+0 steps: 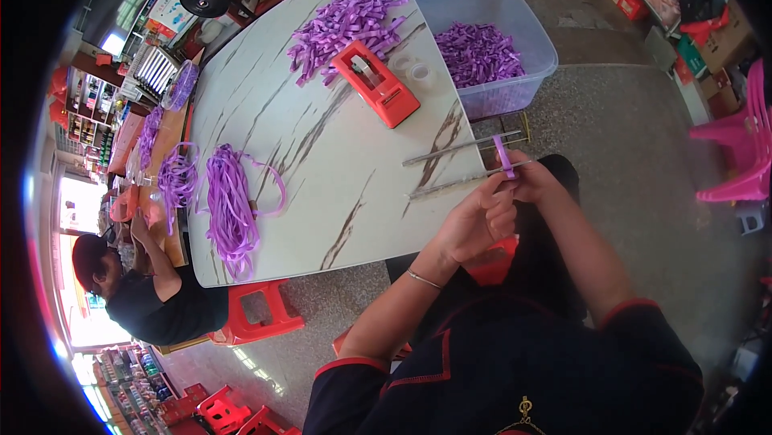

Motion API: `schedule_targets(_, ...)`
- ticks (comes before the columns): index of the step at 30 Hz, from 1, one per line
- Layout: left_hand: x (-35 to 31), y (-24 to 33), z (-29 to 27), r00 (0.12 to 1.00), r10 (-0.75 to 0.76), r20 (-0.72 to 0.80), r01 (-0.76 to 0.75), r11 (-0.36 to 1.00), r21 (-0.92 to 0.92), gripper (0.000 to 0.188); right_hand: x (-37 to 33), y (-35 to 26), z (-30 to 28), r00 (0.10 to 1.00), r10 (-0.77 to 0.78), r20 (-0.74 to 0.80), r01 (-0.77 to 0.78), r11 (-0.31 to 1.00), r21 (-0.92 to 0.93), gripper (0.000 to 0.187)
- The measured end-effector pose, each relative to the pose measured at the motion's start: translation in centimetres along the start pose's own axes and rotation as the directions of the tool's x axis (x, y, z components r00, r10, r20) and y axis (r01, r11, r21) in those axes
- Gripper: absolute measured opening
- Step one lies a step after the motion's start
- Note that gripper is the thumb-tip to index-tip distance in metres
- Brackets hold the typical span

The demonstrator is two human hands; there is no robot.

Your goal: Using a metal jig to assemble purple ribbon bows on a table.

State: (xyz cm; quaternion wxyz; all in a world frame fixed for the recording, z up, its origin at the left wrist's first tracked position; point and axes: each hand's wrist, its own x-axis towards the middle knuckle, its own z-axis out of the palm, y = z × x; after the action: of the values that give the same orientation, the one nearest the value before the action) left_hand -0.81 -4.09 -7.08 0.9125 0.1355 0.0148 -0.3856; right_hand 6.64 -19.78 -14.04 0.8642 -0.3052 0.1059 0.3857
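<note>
At the right edge of the marble-patterned table (310, 222), a short purple ribbon (503, 155) stands upright between my hands. It lies against the end of the nearer of two thin metal rods (446, 189) that stick out past the edge; whether it wraps round the rod I cannot tell. My left hand (480, 222), with a bracelet at its wrist, pinches the ribbon's lower end with curled fingers. My right hand (531, 179) closes on the ribbon from the other side, its fingertips partly hidden. The farther rod (450, 150) runs alongside, just beyond my hands.
A red tape dispenser (376, 85) and clear tape rolls (418, 71) lie near a heap of purple ribbon pieces (346, 29). Long purple ribbons (229, 202) hang at the left edge. A plastic bin (531, 85) holds more pieces. Another person (161, 290) sits at left; pink chairs (740, 141) stand right.
</note>
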Motion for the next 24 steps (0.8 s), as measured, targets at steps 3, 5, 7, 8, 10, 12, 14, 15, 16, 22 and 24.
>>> schedule_targets(3,0.1,-0.2,0.0,1.000,0.005,-0.011,-0.005,1.000,-0.024,0.045,-1.1,-0.9,1.0,0.986,-0.047,-0.160,0.031,0.995,-0.098,0.014)
schedule_targets(5,0.1,-0.3,0.1,1.000,0.027,0.005,-0.027,0.999,-0.023,0.035,-1.6,-1.7,0.8,0.982,-0.080,-0.172,0.050,0.984,-0.170,0.014)
schedule_targets(7,0.1,-0.3,0.2,1.000,0.027,0.001,-0.027,0.999,-0.019,0.035,-2.2,-2.7,0.9,0.987,-0.092,-0.135,0.035,0.925,-0.377,0.020)
schedule_targets(8,0.1,-0.2,0.2,1.000,0.028,-0.002,-0.028,0.999,-0.016,0.034,-2.5,-3.2,0.9,0.986,-0.093,-0.135,0.036,0.926,-0.376,0.020)
schedule_targets(10,0.1,-0.2,0.2,1.000,0.026,0.007,-0.026,1.000,-0.015,0.035,-2.9,-4.0,1.0,0.996,-0.046,-0.071,0.019,0.940,-0.342,0.028)
schedule_targets(12,0.1,-0.2,0.2,1.000,0.024,0.017,-0.023,1.000,-0.015,0.036,-3.5,-4.3,1.3,0.994,-0.069,-0.084,0.033,0.927,-0.374,0.029)
schedule_targets(14,0.1,-0.2,0.3,1.000,0.022,0.007,-0.022,0.999,-0.026,0.038,-4.0,-4.5,1.9,0.991,-0.093,-0.097,0.046,0.913,-0.406,0.030)
schedule_targets(15,0.1,-0.2,0.3,1.000,0.022,0.007,-0.022,0.999,-0.024,0.038,-4.0,-4.6,2.6,0.981,-0.135,-0.137,0.038,0.833,-0.552,0.029)
schedule_targets(16,0.0,-0.2,0.2,1.000,0.028,0.001,-0.027,0.999,-0.034,0.039,-3.9,-4.5,3.0,0.969,-0.183,-0.168,0.020,0.730,-0.683,0.028)
schedule_targets(22,0.1,-0.3,0.4,1.000,0.020,-0.009,-0.020,0.999,-0.030,0.042,-2.2,-3.3,-0.2,0.996,0.021,-0.084,-0.048,0.944,-0.327,0.016)
schedule_targets(24,0.2,-0.2,0.3,1.000,0.013,-0.007,-0.013,1.000,-0.026,0.043,-0.6,-1.7,-1.4,0.998,0.056,-0.042,-0.064,0.978,-0.197,0.015)
